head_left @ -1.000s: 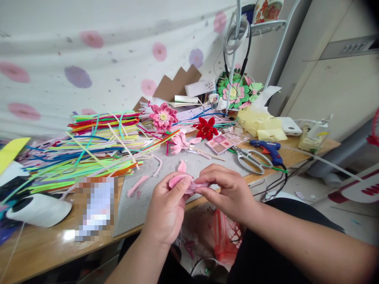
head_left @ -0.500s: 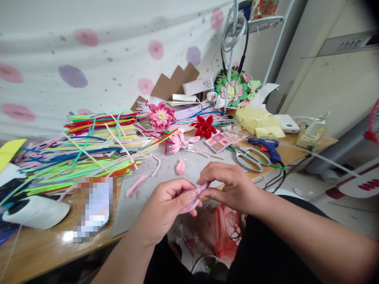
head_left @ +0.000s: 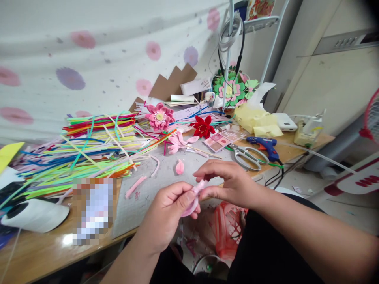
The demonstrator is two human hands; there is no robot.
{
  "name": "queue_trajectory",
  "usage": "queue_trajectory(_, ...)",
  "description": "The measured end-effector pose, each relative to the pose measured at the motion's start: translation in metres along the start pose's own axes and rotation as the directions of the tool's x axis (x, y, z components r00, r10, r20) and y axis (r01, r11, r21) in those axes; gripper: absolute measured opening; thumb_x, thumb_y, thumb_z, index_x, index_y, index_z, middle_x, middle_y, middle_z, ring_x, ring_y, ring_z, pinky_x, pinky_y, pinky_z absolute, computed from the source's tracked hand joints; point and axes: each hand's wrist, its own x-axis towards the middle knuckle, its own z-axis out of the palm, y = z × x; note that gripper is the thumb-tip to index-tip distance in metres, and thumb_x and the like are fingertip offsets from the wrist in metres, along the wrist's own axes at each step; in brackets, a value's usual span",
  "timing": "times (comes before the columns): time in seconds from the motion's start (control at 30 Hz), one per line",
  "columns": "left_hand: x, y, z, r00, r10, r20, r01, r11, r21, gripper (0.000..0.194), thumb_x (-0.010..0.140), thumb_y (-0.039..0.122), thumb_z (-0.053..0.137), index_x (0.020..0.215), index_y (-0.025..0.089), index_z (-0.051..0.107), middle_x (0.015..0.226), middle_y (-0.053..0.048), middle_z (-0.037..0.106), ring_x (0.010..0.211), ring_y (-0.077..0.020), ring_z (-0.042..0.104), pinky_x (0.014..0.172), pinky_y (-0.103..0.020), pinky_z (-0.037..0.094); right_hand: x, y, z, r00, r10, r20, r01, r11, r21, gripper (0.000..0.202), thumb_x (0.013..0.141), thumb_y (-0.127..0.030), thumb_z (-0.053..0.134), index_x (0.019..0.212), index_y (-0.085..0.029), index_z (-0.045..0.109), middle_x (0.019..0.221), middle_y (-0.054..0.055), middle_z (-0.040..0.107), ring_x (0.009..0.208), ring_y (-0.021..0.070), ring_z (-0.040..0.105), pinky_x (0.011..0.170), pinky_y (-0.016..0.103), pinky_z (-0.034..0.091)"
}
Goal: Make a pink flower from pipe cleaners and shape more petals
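My left hand (head_left: 177,205) is closed, pinching a pale pink pipe-cleaner petal (head_left: 193,208) between thumb and fingers; its curved lower part shows below the thumb. Around the upper end of this piece are the thumb and fingers of my right hand (head_left: 220,180). The right thumb lies against it, and the index finger arches above it. Just beyond, a small pink petal (head_left: 179,167) lies on the grey cutting mat (head_left: 166,173). A pink flower on a stick (head_left: 178,142) rests farther back, near a red flower (head_left: 203,127) and a fuller pink flower (head_left: 160,116).
Bundles of coloured pipe cleaners (head_left: 89,150) cover the table's left side. Scissors (head_left: 248,157), a blue glue gun (head_left: 264,146) and a makeup palette (head_left: 220,140) lie to the right. A white roll (head_left: 37,215) is at the front left. Below the table edge is a red basket (head_left: 225,228).
My right index finger has lifted slightly from the pink piece, showing more of its upper end. The view has shifted a little. My left hand keeps its pinch.
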Motion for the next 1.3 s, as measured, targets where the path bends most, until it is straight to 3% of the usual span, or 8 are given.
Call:
queue_trajectory(0.4,0.000,0.006,0.006,0.993,0.020,-0.118,-0.045,0.975,-0.217,0.014,0.080,0.023,0.057,0.071,0.014,0.062,0.058,0.001,0.057,0.055,-0.0085,0.051,0.057,-0.023,0.041,0.002,-0.008,0.003,0.981,0.183,-0.059,-0.183,0.983,0.017,0.004,0.077,-0.015,0.059,0.074,-0.013,0.059,0.069,0.002,0.060,0.064,0.0101,0.054,0.060,0.022,0.044)
queue_trajectory(0.57,0.000,0.002,0.012,1.000,-0.009,-0.008,0.005,0.893,-0.449,0.017,0.080,0.025,0.058,0.067,0.014,0.060,0.052,0.003,0.054,0.048,-0.0064,0.048,0.069,-0.029,0.045,0.002,-0.005,0.007,0.945,0.323,0.058,-0.326,0.905,0.274,0.007,0.080,-0.019,0.056,0.075,-0.014,0.054,0.071,0.000,0.053,0.064,0.0091,0.048,0.059,0.022,0.041)
queue_trajectory(0.67,-0.002,-0.003,0.014,0.993,-0.026,0.119,0.079,0.882,-0.465,0.019,0.077,0.031,0.061,0.066,0.014,0.060,0.047,0.003,0.053,0.044,-0.0068,0.046,0.066,-0.030,0.046,0.007,-0.003,0.003,0.969,0.214,0.128,-0.248,0.877,0.412,0.007,0.080,-0.017,0.056,0.075,-0.013,0.054,0.077,0.001,0.049,0.068,0.0089,0.048,0.063,0.022,0.042)
queue_trajectory(0.8,-0.001,-0.003,0.010,0.965,-0.115,0.235,0.157,0.973,-0.168,0.022,0.076,0.035,0.060,0.067,0.015,0.059,0.049,0.001,0.053,0.045,-0.0088,0.046,0.050,-0.023,0.039,0.016,-0.004,-0.013,0.947,-0.021,0.322,-0.062,0.968,0.245,0.006,0.081,-0.013,0.056,0.075,-0.012,0.056,0.080,0.003,0.050,0.075,0.0110,0.049,0.070,0.024,0.042)
queue_trajectory(0.93,0.007,0.001,0.004,0.994,-0.075,0.076,0.033,0.893,0.450,0.026,0.081,0.031,0.052,0.061,0.016,0.058,0.055,0.001,0.054,0.052,-0.0093,0.047,0.051,-0.022,0.034,0.019,-0.012,-0.020,0.908,-0.062,0.414,0.140,0.977,-0.161,0.008,0.080,-0.008,0.051,0.077,-0.012,0.057,0.082,0.006,0.054,0.080,0.0146,0.048,0.073,0.027,0.040)
queue_trajectory(1.03,0.013,0.000,0.004,0.994,0.080,-0.081,-0.007,0.757,0.654,0.026,0.081,0.030,0.051,0.060,0.017,0.056,0.056,0.001,0.054,0.055,-0.0107,0.047,0.053,-0.023,0.034,0.013,-0.020,-0.012,0.927,-0.040,0.373,0.223,0.858,-0.463,0.011,0.082,-0.012,0.047,0.078,-0.012,0.057,0.083,0.008,0.055,0.078,0.0175,0.045,0.070,0.031,0.038)
queue_trajectory(1.1,0.013,-0.003,0.005,0.975,0.151,-0.162,-0.018,0.781,0.624,0.024,0.081,0.030,0.052,0.063,0.017,0.058,0.058,0.001,0.055,0.057,-0.0112,0.047,0.054,-0.023,0.035,0.007,-0.023,-0.003,0.948,-0.062,0.312,0.236,0.792,-0.562,0.015,0.084,-0.013,0.044,0.078,-0.012,0.058,0.083,0.009,0.056,0.077,0.0184,0.044,0.070,0.033,0.037)
queue_trajectory(1.3,0.005,-0.011,0.017,0.944,0.158,-0.288,-0.150,0.987,0.048,0.018,0.081,0.030,0.055,0.072,0.015,0.061,0.061,0.001,0.054,0.058,-0.0109,0.047,0.056,-0.023,0.037,-0.008,-0.026,0.012,0.994,-0.096,-0.045,0.074,0.932,-0.356,0.009,0.082,-0.010,0.049,0.081,-0.013,0.057,0.083,0.007,0.056,0.078,0.0165,0.047,0.069,0.031,0.040)
